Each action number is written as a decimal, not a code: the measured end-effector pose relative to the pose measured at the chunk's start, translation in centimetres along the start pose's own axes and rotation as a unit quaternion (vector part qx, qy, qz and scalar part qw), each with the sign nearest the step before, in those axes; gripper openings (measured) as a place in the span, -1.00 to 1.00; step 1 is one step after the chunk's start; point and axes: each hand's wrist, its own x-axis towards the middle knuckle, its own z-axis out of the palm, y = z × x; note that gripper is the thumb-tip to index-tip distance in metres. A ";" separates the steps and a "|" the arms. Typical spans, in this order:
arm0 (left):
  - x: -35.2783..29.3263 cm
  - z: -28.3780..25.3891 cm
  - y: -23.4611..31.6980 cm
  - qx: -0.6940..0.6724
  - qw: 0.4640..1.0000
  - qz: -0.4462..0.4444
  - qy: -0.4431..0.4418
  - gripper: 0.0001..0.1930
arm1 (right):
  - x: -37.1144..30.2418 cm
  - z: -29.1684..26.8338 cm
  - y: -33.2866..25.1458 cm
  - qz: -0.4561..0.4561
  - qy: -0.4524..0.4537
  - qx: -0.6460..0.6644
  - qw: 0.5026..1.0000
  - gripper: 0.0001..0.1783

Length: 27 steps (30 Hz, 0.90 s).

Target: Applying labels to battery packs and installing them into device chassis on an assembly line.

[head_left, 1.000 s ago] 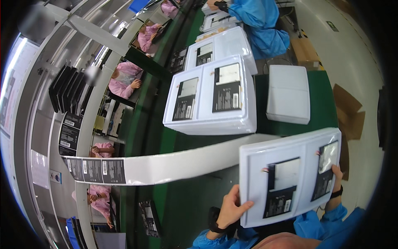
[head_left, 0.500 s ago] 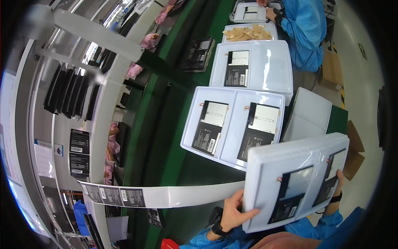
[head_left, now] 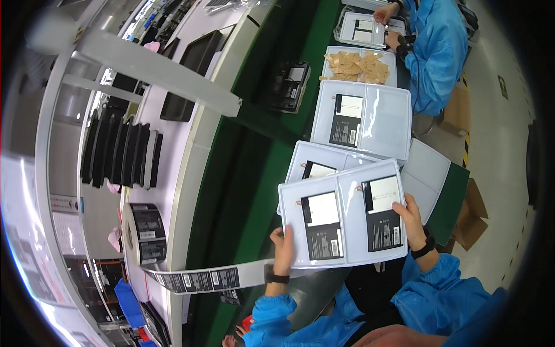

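Note:
A white two-compartment tray (head_left: 351,224) is held up between my hands, tilted, with a flat black-and-white battery pack in each compartment. My left hand (head_left: 282,250) grips its left edge. My right hand (head_left: 411,222) clasps the right edge, with the thumb over the rim near the right battery pack (head_left: 382,213). The left battery pack (head_left: 322,225) lies beside it. Under or just behind the held tray is another white tray (head_left: 298,155), mostly covered; part of a battery pack (head_left: 317,169) shows in it. Whether the two trays touch I cannot tell.
Farther along stand a tray (head_left: 386,118) with one battery pack and a tray of tan pieces (head_left: 361,67). A co-worker in a blue sleeve (head_left: 435,75) works beyond. A label roll (head_left: 144,234) trails a strip (head_left: 248,274) toward me. Another hand (head_left: 234,337) shows at the lower edge.
The held tray has moved left and up and turned to face me more flatly, over the nearer tray. My right hand now shows at its right edge. The view has shifted too.

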 end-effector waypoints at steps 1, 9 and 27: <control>0.7 0.1 -0.4 0.002 1.000 -0.004 -0.003 -0.31 | 0.4 -0.3 1.9 -0.048 0.035 -0.080 0.995 -0.43; 0.2 -0.1 -0.9 -0.052 0.997 -0.008 -0.061 -0.39 | 5.6 -2.4 -1.8 -0.004 0.086 -0.078 0.993 -0.29; 12.6 12.8 17.5 0.234 0.843 0.483 -0.028 -0.58 | 19.0 -0.1 -5.9 -0.151 0.223 -0.433 0.860 -0.47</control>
